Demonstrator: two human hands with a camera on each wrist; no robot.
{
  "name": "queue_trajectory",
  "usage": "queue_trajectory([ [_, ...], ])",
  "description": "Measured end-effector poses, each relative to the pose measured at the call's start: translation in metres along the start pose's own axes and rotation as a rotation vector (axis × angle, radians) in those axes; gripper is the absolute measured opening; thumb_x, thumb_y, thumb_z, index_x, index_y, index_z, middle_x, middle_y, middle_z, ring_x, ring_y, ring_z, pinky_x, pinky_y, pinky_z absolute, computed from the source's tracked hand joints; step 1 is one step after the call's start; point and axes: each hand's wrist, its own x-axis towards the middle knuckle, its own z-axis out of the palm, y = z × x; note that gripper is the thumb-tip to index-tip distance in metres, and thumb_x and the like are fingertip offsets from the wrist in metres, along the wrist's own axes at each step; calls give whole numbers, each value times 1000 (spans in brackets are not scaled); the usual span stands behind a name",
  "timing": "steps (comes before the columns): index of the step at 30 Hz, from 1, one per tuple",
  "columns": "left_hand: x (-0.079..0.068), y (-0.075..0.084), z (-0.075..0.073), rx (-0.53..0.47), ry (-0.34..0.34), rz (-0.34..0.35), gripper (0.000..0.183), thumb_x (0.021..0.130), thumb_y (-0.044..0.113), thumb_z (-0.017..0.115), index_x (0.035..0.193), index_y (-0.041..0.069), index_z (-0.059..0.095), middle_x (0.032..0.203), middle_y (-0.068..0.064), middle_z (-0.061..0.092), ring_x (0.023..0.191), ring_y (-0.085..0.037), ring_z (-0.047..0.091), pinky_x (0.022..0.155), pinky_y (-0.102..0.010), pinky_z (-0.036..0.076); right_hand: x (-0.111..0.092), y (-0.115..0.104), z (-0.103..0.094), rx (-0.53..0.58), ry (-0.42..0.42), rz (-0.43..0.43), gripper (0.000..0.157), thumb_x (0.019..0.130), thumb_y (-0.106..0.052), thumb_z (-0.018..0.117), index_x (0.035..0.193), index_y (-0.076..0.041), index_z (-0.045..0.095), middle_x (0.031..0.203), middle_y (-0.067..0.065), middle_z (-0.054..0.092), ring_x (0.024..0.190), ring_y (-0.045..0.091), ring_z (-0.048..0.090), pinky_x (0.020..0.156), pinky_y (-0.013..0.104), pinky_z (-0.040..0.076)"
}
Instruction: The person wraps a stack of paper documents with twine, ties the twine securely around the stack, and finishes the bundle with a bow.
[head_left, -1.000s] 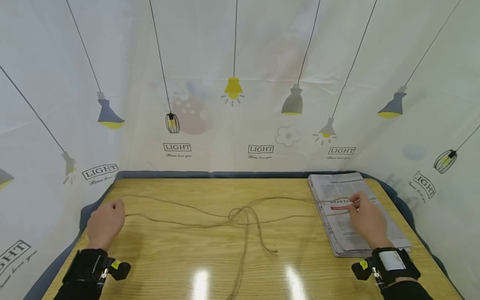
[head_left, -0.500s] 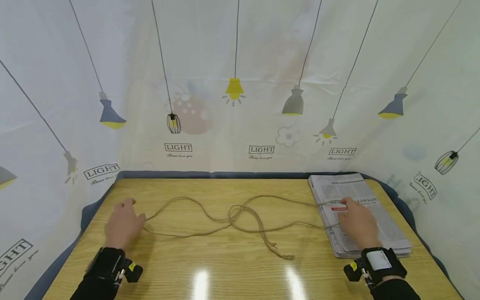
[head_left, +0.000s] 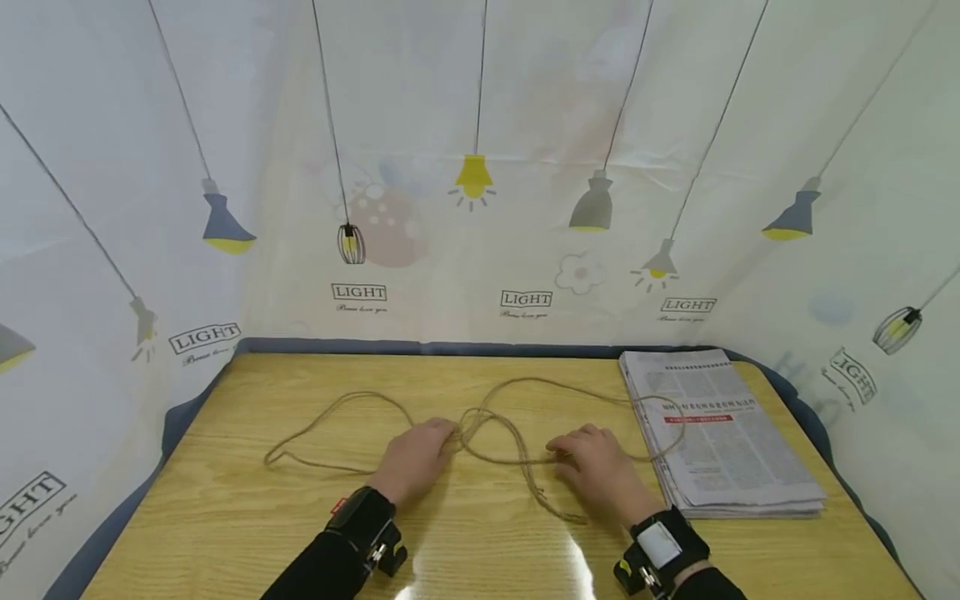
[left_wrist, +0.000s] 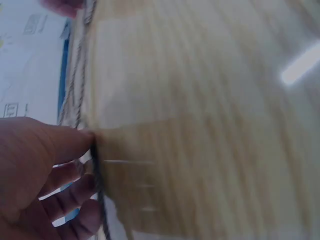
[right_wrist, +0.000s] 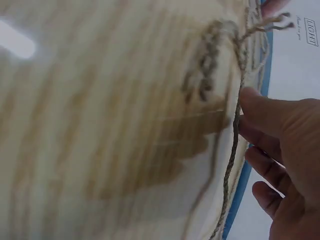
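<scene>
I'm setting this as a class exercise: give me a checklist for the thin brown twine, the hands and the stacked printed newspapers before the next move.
1. Thin brown twine looped on both sides of its central crossing: ok.
2. Loops clear of the stack of grey-white printed newspapers: not ok, the right loop overlaps it.
3. Left hand beside the crossing: ok.
4. Right hand firmly pinching the twine: cannot tell.
5. Loose twine end in sight over the yellowish wooden table: ok.

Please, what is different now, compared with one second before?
The left hand let go of the left loop of the rope and moved inward to the middle. The right hand released the right loop and moved leftward, away from the newspaper stack, which stayed in place. Both loops lie loose.
</scene>
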Motion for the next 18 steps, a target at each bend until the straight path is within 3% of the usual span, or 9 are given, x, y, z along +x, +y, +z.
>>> queue_trajectory([
  [2,1,5,6,13,31,19,18,93,18,66,109,12,69,103,-4,66,88,-21,66,71,-38,53,-2,0,5,-25,11,7,13,84,-23,76,96,-22,73,91,-9,72,92,17,60,88,42,44],
  [4,1,6,9,25,81,40,4,93,19,67,94,16,69,86,1,61,71,-13,57,61,-30,47,-4,1,8,-49,25,1,6,84,-22,75,89,-24,71,88,-11,70,89,15,60,86,41,43],
  [7,0,6,6,24,148,58,11,93,21,66,82,20,63,73,7,52,62,-7,43,57,-24,36,-6,5,9,-54,43,-17,6,87,-19,71,87,-25,69,86,-11,68,86,14,60,85,40,44],
  [12,-3,5,-15,-16,260,110,7,96,19,62,90,20,65,78,7,56,61,-5,42,56,-21,34,-13,16,1,-12,137,-9,11,88,-9,69,87,-20,69,86,-7,65,86,16,60,89,43,45],
  [18,-1,-3,-46,-19,374,90,9,97,20,62,102,17,69,91,2,68,74,-9,60,63,-25,48,-14,30,-18,-38,269,-14,14,88,-3,68,86,-16,68,85,-1,63,81,21,61,77,42,47],
])
